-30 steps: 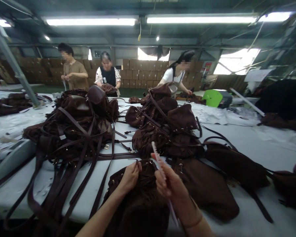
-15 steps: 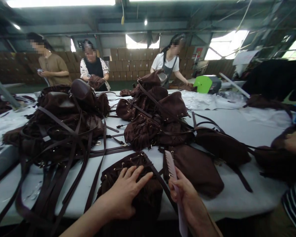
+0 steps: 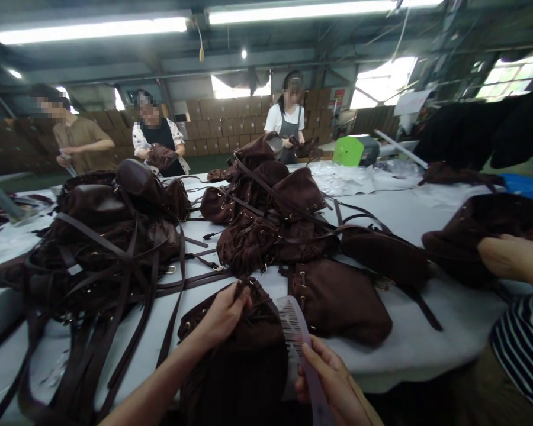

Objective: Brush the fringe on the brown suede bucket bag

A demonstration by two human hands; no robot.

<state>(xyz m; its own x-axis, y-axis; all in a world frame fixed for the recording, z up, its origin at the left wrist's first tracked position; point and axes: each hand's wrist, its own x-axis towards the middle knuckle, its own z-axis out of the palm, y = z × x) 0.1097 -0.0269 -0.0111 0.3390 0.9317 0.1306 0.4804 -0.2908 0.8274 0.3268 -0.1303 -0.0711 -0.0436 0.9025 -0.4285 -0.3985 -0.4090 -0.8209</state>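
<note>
Before me at the table's near edge is a dark brown fringed bag [image 3: 244, 361] with gold eyelets along its top. My left hand [image 3: 224, 313] is closed at the bag's upper edge, with a dark tuft of fringe [image 3: 240, 287] poking out between the fingers. In my right hand [image 3: 326, 373] is a pale lilac comb [image 3: 295, 328], gripped by its handle. Its toothed end points up beside the bag's right side. Another brown drawstring bag [image 3: 342, 302] lies just beyond the comb.
A heap of brown bags [image 3: 266, 195] stands mid-table, and another heap [image 3: 102, 231] with long straps lies left. At right a co-worker's hand [image 3: 510, 257] holds a bag. Three people stand across the table near a green machine [image 3: 349, 151]. Stacked cartons [image 3: 222, 118] line the back.
My left hand went from lying spread on the bag to closing on the fringe at its top. The comb has tilted left toward the bag. The co-worker's bag at right is lifted and opened.
</note>
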